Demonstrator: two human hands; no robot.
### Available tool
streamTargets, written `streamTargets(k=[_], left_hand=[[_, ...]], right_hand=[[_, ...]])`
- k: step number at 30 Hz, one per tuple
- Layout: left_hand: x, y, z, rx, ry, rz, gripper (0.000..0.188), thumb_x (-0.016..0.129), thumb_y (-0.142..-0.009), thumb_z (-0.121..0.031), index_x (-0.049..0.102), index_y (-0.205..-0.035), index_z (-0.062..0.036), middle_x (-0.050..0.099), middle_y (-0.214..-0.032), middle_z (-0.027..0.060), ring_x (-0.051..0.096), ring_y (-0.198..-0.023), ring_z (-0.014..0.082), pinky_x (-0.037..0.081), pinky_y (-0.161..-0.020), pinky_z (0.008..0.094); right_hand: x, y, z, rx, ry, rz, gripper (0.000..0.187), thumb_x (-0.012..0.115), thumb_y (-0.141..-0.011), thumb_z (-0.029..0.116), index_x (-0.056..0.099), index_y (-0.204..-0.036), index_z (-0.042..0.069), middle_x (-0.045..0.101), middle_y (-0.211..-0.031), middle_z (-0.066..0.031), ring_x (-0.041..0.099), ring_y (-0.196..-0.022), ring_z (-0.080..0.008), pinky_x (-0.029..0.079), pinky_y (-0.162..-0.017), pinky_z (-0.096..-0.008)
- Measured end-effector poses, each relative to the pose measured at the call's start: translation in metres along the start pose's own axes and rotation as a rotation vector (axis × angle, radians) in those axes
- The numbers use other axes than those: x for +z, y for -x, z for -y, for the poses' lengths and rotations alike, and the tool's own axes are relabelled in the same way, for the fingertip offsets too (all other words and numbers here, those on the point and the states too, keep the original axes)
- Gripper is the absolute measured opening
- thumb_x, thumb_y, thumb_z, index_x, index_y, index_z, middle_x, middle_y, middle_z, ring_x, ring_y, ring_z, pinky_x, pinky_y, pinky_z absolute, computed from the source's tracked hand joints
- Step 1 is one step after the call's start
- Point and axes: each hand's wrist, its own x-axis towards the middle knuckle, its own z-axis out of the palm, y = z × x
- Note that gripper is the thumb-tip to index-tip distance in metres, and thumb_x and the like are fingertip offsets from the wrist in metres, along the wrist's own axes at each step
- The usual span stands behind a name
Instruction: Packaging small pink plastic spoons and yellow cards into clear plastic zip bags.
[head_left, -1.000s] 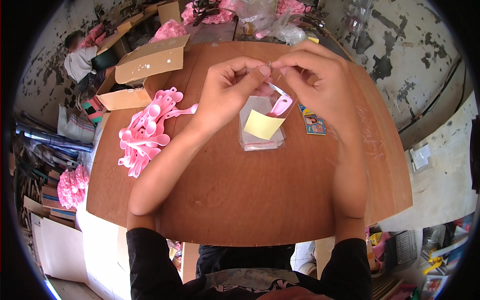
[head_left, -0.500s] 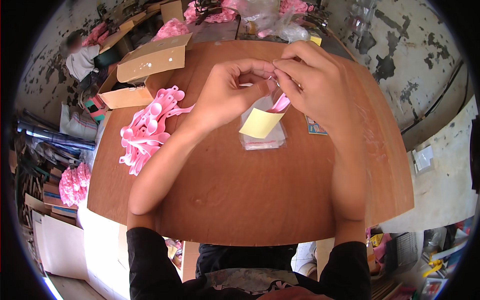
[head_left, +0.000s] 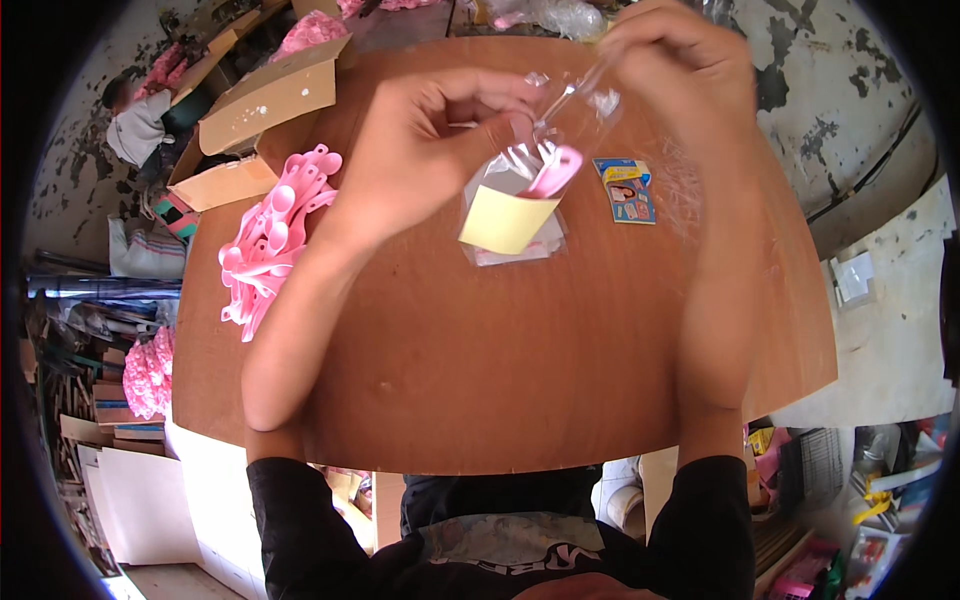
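Observation:
My left hand (head_left: 430,150) pinches the upper edge of a clear plastic bag. Inside the bag are a pale yellow card (head_left: 508,220) and a pink plastic measuring spoon (head_left: 555,172), its end showing above the card. Higher and to the right, my right hand (head_left: 685,75) is closed on a thin clear plastic strip (head_left: 598,75) stretched toward the bag's mouth; the fingers are slightly blurred. Under the bag lies a stack of flat clear bags (head_left: 550,240), partly covered. Left of my left forearm is a heap of pink measuring spoons (head_left: 275,235).
A small blue and yellow printed card (head_left: 628,190) lies beside my right forearm on the brown table (head_left: 480,380). An open cardboard box (head_left: 265,110) stands at the far left. Another person (head_left: 140,125) sits beyond it. Pink bundles (head_left: 150,370) are beside the table.
My right hand has moved away from my left, up and right, drawing the clear strip out between them. The small printed card has come into fuller view.

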Motion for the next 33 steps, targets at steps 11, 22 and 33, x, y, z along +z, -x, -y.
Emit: streamTargets(k=[11,22,33], left_hand=[[-0.005,-0.007,0.002,0.024,0.256,-0.159,0.028,0.061,-0.086,0.005,0.062,-0.114,0.0048,0.069,-0.093,0.0058,0.065,-0.086,0.0093,0.053,-0.077,0.0227],[-0.014,-0.008,0.007,-0.013,0.074,-0.163,0.029,0.063,-0.088,-0.001,0.061,-0.116,0.0029,0.068,-0.094,0.0060,0.065,-0.085,0.0105,0.053,-0.076,0.0254],[-0.015,-0.010,0.011,0.023,0.196,-0.180,0.035,0.064,-0.085,0.000,0.057,-0.120,0.0041,0.067,-0.099,0.0095,0.066,-0.085,0.0133,0.053,-0.076,0.0252]], right_hand=[[-0.204,0.065,-0.118,0.566,-0.607,-0.120,0.027,0.069,-0.079,0.018,0.067,-0.102,0.004,0.061,-0.105,-0.0122,0.055,-0.095,-0.0172,0.044,-0.082,-0.0362],[-0.122,0.064,-0.073,0.649,0.692,0.035,0.030,0.067,-0.087,0.023,0.069,-0.107,0.001,0.069,-0.095,-0.0026,0.060,-0.084,-0.0125,0.048,-0.079,-0.0276],[0.041,0.002,0.008,0.431,0.058,0.135,0.023,0.067,-0.089,0.019,0.067,-0.102,0.001,0.067,-0.092,-0.0037,0.060,-0.086,-0.0091,0.048,-0.076,-0.0259]])
